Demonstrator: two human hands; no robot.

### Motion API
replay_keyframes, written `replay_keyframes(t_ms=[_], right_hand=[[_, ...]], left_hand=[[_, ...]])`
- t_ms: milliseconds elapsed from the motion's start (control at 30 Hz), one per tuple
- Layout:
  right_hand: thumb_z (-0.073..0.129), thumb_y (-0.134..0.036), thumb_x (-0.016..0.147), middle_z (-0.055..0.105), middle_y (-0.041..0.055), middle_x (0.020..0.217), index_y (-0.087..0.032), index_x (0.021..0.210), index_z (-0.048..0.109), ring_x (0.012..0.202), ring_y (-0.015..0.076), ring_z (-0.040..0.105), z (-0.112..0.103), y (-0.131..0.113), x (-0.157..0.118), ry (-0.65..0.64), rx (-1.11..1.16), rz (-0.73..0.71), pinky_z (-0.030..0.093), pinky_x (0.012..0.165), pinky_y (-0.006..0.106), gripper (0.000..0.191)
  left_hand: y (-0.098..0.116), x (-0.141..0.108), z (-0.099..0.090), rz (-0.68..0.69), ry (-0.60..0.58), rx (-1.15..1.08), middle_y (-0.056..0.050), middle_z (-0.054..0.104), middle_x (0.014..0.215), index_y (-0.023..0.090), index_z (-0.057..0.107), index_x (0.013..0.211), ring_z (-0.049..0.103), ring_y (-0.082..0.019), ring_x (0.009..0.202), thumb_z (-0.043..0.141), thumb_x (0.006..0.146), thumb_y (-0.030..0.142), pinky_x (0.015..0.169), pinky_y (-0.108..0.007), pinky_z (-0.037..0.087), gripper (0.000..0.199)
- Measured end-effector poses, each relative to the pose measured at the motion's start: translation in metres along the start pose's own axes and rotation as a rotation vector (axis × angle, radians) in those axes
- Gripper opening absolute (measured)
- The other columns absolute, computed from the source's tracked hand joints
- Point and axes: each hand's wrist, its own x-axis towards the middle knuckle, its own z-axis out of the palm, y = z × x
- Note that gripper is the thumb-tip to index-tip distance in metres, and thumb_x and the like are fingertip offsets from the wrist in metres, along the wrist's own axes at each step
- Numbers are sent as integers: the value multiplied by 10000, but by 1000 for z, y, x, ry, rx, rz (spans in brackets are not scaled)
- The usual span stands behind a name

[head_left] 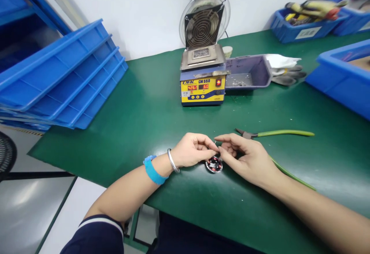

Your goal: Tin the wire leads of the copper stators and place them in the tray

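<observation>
A small motor stator point(214, 165), a ring with a bright metal rim and copper-coloured windings, is at the bench's front middle, under my fingertips. My left hand point(196, 149) comes in from the left, thumb and forefinger pinched at its upper edge. From the right, my right hand point(245, 155) meets it with bent fingers, its thumb and forefinger closed around the same spot. A thin pale wire end seems to stick up between the fingertips; its exact hold is hidden. Just beyond my right hand lie cutting pliers point(285, 132) with green handles, partly covered by that hand.
A yellow-and-blue solder pot point(202, 94) with a fan behind it stands at the back. Beside it are a purple bin point(264, 71) and gloves point(286, 77). Stacked blue crates point(86, 73) lean at left; a blue bin point(335, 76) stands at right on the green bench point(138, 103).
</observation>
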Motion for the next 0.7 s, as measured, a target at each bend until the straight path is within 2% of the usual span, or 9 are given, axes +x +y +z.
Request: replay_keyframes(t_ms=[100, 167, 233, 333, 400, 500, 633, 700], right_hand=[[508, -308, 857, 638, 34, 665, -145, 975, 627, 530, 113, 576, -8, 4, -1, -18, 6, 15, 480, 508, 230, 234], [494, -342, 878, 670, 49, 728, -158, 989, 630, 569, 127, 608, -14, 6, -1, -38, 22, 45, 509, 557, 251, 254], [497, -359, 879, 686, 53, 757, -172, 971, 639, 599, 138, 625, -19, 7, 0, -47, 13, 54, 521, 588, 266, 252], [533, -380, 858, 680, 44, 733, -188, 907, 673, 640, 153, 629, -24, 7, 3, -51, -43, 24, 520, 589, 270, 243], [553, -407, 846, 673, 40, 719, -194, 856, 692, 650, 154, 623, -25, 7, 4, -65, -54, 15, 522, 587, 269, 255], [588, -484, 820, 676, 47, 719, -186, 817, 701, 620, 148, 610, -24, 6, 5, -96, 4, 80, 531, 594, 274, 319], [629, -626, 737, 681, 68, 716, -152, 901, 699, 550, 139, 586, -20, 5, 7, -40, 132, 243, 526, 559, 281, 506], [639, -670, 696, 674, 70, 689, -146, 849, 701, 545, 140, 581, -19, 3, 9, -55, 162, 288, 514, 545, 277, 550]], left_hand=[[0, 0, 1, 6, 77, 11, 27, 559, 526, 82, 617, 794, 465, -48, 416, 736, 664, 192, 424, -170, 332, 207], [3, 0, 3, 7, 148, -13, 40, 570, 557, 87, 595, 939, 470, -51, 409, 727, 650, 149, 413, -168, 328, 323], [7, 0, 6, -22, 198, -37, 49, 574, 569, 94, 564, 986, 471, -50, 397, 711, 635, 106, 397, -159, 317, 380], [14, -1, 10, -112, 224, -12, 54, 526, 477, 100, 552, 765, 421, -34, 354, 647, 674, 60, 365, -140, 267, 137], [18, -1, 12, -149, 240, 15, 55, 489, 415, 117, 511, 648, 387, -29, 331, 617, 700, 43, 353, -135, 250, 139], [21, 0, 13, -165, 253, 7, 57, 481, 394, 127, 501, 632, 373, -32, 319, 622, 715, 45, 345, -137, 253, 168], [20, 0, 12, -177, 241, -3, 62, 489, 412, 117, 552, 695, 381, -33, 326, 613, 728, 50, 353, -137, 264, 96], [20, 1, 12, -193, 236, 5, 63, 476, 401, 116, 556, 687, 376, -34, 328, 606, 737, 58, 357, -139, 258, 92]])
